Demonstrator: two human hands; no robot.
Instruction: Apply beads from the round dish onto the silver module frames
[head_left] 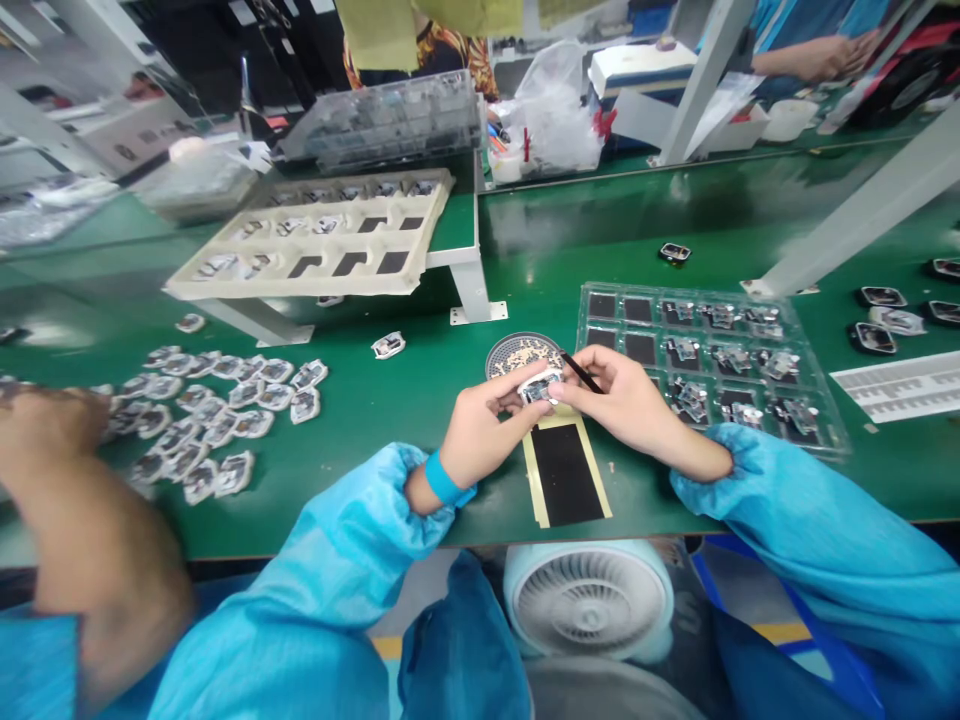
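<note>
Between thumb and fingers, my left hand [486, 425] grips a small white-rimmed electronic housing [538, 386] with parts inside. My right hand [626, 400] is closed around a thin black pen-like tool [581, 371], and its fingertips touch the housing's right side. Just behind the hands, a round grey dish [517, 345] holds many tiny pale pieces. Below them on the bench lies a black pad [568, 475] edged with yellowish tape. To the right, a clear compartment tray [660, 300] carries several small circuit assemblies; some of its compartments show only dark foam.
Many similar housings [221, 425] lie in a cluster at left, near a co-worker's arm [97, 560]. A beige tray [300, 265] rests on a raised shelf [457, 235]. Black-rimmed housings [874, 338] and a slotted white strip [900, 388] lie at right. A fan [589, 600] stands below the bench edge.
</note>
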